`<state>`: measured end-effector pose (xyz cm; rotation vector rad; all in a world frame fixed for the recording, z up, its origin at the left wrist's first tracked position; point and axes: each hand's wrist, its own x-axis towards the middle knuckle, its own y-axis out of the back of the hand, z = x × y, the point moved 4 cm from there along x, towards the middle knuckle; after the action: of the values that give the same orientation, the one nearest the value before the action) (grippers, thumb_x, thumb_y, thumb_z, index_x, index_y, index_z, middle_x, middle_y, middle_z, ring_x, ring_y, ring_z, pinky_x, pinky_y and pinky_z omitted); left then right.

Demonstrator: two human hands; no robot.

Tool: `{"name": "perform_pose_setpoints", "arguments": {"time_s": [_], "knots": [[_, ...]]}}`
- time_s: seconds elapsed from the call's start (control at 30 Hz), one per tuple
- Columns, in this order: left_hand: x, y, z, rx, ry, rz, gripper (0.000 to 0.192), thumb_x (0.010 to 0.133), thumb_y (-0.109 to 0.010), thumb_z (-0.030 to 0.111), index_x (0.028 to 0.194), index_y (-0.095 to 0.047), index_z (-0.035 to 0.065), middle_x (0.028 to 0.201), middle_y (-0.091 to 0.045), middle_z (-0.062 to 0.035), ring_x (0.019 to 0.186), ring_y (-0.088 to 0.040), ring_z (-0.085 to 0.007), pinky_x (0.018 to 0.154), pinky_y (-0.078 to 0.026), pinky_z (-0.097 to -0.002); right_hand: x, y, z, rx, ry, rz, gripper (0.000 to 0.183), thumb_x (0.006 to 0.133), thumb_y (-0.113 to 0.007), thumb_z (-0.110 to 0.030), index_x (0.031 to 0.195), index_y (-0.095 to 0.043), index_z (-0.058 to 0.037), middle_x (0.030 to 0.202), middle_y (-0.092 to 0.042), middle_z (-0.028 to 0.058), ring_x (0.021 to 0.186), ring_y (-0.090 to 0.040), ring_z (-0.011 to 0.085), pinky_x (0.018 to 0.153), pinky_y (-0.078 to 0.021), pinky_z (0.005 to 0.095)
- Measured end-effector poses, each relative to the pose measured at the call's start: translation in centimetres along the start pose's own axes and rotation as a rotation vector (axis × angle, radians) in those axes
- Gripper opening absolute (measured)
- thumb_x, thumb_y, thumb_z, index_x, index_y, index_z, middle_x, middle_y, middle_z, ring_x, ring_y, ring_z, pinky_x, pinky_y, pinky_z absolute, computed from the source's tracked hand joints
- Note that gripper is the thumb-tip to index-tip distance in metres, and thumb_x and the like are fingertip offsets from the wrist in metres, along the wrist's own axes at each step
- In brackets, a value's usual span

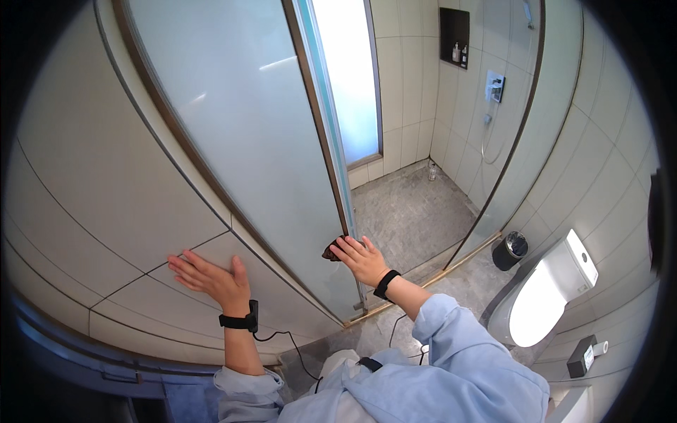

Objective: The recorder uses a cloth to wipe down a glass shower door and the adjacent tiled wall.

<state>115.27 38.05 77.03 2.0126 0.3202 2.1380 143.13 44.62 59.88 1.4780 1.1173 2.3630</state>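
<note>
My right hand (pixel 365 260) presses a dark brown cloth (pixel 334 249) against the lower part of a frosted glass panel (pixel 254 132). The cloth is bunched, partly hidden under my fingers, and lies next to the panel's brown vertical edge strip (pixel 319 113). To the left, my left hand (pixel 211 279) is held flat with its fingers out, at the light tiled wall (pixel 143 174). It holds nothing. Whether its palm fully touches the tiles cannot be told. Each wrist wears a black strap, and a thin cable (pixel 296 346) runs from the left one.
Beyond the panel lies a grey shower floor (pixel 412 211) with a small bottle (pixel 432 172) in its corner. A raised threshold (pixel 423 277) crosses the opening. At right stand a black waste bin (pixel 510 251), a white toilet (pixel 539 301) and a wall-mounted paper holder (pixel 581 357).
</note>
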Motion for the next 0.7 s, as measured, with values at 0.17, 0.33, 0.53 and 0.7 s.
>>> {"name": "perform_pose_setpoints", "arguments": {"time_s": [0.17,0.33,0.53,0.7], "knots": [[0.1,-0.2,0.6,0.003,-0.002,0.007,0.089,0.092,-0.039,0.058,0.15,-0.008,-0.0012,0.156,-0.001,-0.0263,0.144,-0.001,-0.0433,0.112,-0.002,-0.0584,5.9,3.8,4.1,0.093,-0.088,0.178,0.057,0.087,-0.045,-0.009,0.144,-0.041,-0.0159,0.15,-0.037,0.0074,0.141,-0.031,0.0208,0.115,-0.014,0.0447],[0.0,0.0,-0.2,-0.001,0.022,-0.007,0.093,0.091,-0.038,0.064,0.15,-0.01,-0.0018,0.155,-0.003,-0.0273,0.144,-0.002,-0.0447,0.112,-0.003,-0.0599,20.1,15.6,11.7,0.606,-0.332,0.664,0.07,0.086,-0.048,0.006,0.15,-0.02,-0.0014,0.156,-0.016,0.0213,0.145,-0.013,0.0365,0.116,-0.0121,0.0483],[-0.5,0.0,-0.2,-0.012,0.027,-0.036,0.094,0.09,-0.04,0.065,0.15,-0.01,0.0001,0.155,-0.002,-0.027,0.144,-0.003,-0.0446,0.111,-0.003,-0.0609,28.7,23.3,14.3,1.206,-0.143,0.39,0.06,0.101,-0.041,-0.023,0.151,-0.016,-0.0024,0.143,-0.038,0.0155,0.13,-0.039,0.0239,0.112,-0.0248,0.033],[-0.1,0.7,0.2,-0.067,0.022,-0.033,0.088,0.09,-0.046,0.053,0.151,-0.009,0.0016,0.156,-0.002,-0.0255,0.144,-0.003,-0.0419,0.113,-0.002,-0.0591,26.0,19.5,11.4,0.901,-0.099,0.54,0.069,0.095,-0.042,-0.014,0.149,-0.004,0.0055,0.152,-0.018,0.0285,0.142,-0.021,0.0373,0.115,-0.0175,0.0409]]}}
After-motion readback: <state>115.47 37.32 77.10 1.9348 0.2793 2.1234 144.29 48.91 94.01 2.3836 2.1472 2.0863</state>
